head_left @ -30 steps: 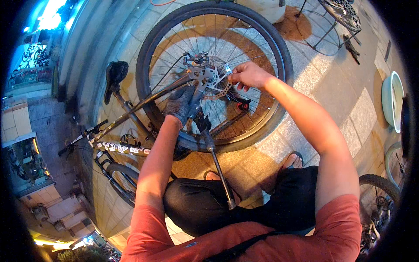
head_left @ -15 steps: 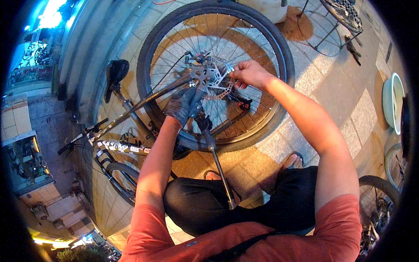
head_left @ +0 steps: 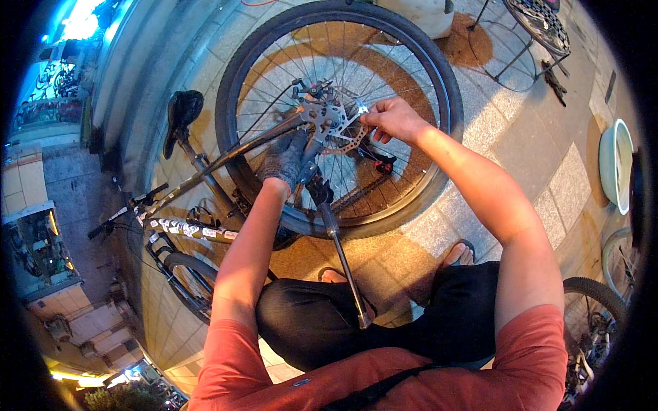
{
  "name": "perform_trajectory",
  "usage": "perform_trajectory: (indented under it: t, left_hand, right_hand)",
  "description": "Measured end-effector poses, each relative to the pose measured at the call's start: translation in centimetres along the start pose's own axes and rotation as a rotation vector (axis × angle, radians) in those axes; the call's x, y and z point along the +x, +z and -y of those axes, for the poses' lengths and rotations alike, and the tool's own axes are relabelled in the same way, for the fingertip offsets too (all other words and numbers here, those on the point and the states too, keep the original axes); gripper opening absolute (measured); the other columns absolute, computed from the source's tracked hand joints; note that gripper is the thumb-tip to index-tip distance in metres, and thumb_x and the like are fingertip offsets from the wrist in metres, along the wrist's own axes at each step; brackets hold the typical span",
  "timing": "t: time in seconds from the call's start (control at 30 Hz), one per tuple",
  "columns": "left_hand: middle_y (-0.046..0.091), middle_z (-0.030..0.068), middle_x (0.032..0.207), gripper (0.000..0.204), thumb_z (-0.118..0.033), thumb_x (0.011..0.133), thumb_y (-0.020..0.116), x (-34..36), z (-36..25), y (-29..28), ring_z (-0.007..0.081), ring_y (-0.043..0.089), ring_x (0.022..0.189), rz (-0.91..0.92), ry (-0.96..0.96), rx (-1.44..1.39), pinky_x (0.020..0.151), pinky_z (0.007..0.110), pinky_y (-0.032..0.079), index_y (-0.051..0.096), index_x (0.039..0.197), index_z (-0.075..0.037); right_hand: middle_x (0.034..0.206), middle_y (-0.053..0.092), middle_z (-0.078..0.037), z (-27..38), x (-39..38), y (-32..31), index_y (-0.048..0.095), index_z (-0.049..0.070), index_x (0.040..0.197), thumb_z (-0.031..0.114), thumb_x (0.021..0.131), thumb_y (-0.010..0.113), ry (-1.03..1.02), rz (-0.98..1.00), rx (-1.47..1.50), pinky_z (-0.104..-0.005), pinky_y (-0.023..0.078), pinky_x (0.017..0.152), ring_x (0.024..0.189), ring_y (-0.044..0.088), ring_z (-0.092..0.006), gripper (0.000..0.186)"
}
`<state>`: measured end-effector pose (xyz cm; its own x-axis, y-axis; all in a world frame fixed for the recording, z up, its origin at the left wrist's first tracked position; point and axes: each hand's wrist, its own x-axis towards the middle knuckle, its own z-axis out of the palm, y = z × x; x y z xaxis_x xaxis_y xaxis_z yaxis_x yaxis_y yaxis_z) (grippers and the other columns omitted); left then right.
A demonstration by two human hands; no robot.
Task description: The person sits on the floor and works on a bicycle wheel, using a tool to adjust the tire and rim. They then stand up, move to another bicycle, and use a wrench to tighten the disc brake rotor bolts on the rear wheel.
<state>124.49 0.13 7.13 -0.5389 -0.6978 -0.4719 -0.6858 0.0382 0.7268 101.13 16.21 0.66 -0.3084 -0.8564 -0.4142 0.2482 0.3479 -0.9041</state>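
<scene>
A rear bicycle wheel (head_left: 449, 89) lies nearly flat beneath me, with the bicycle frame (head_left: 240, 152) reaching off to the left. At the hub sit a grey dropout plate (head_left: 317, 115) and a slotted silver brake rotor (head_left: 354, 145). My left hand (head_left: 284, 159), in a dark grey glove, is closed about the frame just below the plate; its fingertips are hidden. Bare, my right hand (head_left: 394, 119) pinches a small shiny silver piece (head_left: 362, 109) beside the rotor's upper right edge. A kickstand (head_left: 346, 264) points from the frame toward my knees.
The saddle (head_left: 182, 120) and front wheel (head_left: 188, 281) lie to the left. A pale green basin (head_left: 617, 164) stands at the far right, above another bicycle's tyre (head_left: 593, 294). Farther off are a metal stand (head_left: 510, 65) and a white container (head_left: 421, 15).
My right hand has shifted slightly, its fingers now drawn closer together on the silver piece. My left hand has moved slightly, with its wrist raised a little.
</scene>
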Motion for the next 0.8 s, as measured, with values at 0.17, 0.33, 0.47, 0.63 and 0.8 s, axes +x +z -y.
perform_trajectory:
  t: [0.17, 0.33, 0.47, 0.63, 0.8]
  left_hand:
    - [0.067, 0.0210, 0.112, 0.031, -0.023, 0.093, 0.069, 1.5, 3.2, -1.3, 0.0381, 0.065, 0.098, -0.182, 0.632, 0.945, 0.087, 0.044, 0.052, 0.065, 0.118, -0.005]
    - [0.071, 0.0203, 0.104, 0.037, -0.036, 0.099, 0.060, 1.6, 3.3, -0.9, 0.0357, 0.068, 0.097, -0.131, 0.411, 0.596, 0.086, 0.043, 0.051, 0.070, 0.115, -0.003]
    - [0.073, 0.0179, 0.101, 0.042, -0.040, 0.100, 0.059, 1.3, 2.9, -1.1, 0.0306, 0.069, 0.094, -0.059, 0.249, 0.388, 0.085, 0.041, 0.052, 0.071, 0.115, -0.003]
    - [0.071, 0.0153, 0.107, 0.043, -0.038, 0.101, 0.061, 1.5, 3.9, -1.2, 0.0236, 0.068, 0.090, -0.148, 0.573, 0.620, 0.079, 0.039, 0.055, 0.068, 0.120, 0.000]
    - [0.068, 0.0157, 0.118, 0.038, -0.030, 0.100, 0.063, 0.1, 1.5, -0.5, 0.0259, 0.068, 0.099, -0.064, 0.336, 0.435, 0.085, 0.041, 0.055, 0.065, 0.128, -0.004]
  right_hand:
    - [0.077, 0.068, -0.003, 0.0, -0.2, 0.1, 0.064, 0.007, 0.081, 0.024, 0.097, 0.072, -0.004, 0.003, -0.020, -0.0278, 0.050, 0.050, 0.059, 0.063, -0.0114, 0.025]
    - [0.078, 0.068, -0.003, -0.3, 0.0, 0.2, 0.066, 0.006, 0.084, 0.027, 0.096, 0.072, -0.036, -0.038, 0.009, -0.0279, 0.049, 0.049, 0.058, 0.064, -0.0111, 0.025]
    - [0.079, 0.068, -0.003, 0.2, 0.0, 0.3, 0.067, 0.005, 0.087, 0.027, 0.096, 0.071, -0.033, -0.068, 0.004, -0.0282, 0.048, 0.046, 0.058, 0.064, -0.0112, 0.024]
    - [0.079, 0.069, -0.005, 0.4, 0.1, 0.3, 0.067, 0.004, 0.088, 0.027, 0.096, 0.070, -0.002, -0.046, -0.087, -0.0287, 0.048, 0.045, 0.058, 0.065, -0.0120, 0.025]
    - [0.073, 0.069, -0.007, 0.3, -0.2, -0.1, 0.070, 0.003, 0.084, 0.034, 0.091, 0.072, -0.026, -0.040, -0.123, -0.0319, 0.051, 0.048, 0.059, 0.066, -0.0145, 0.032]
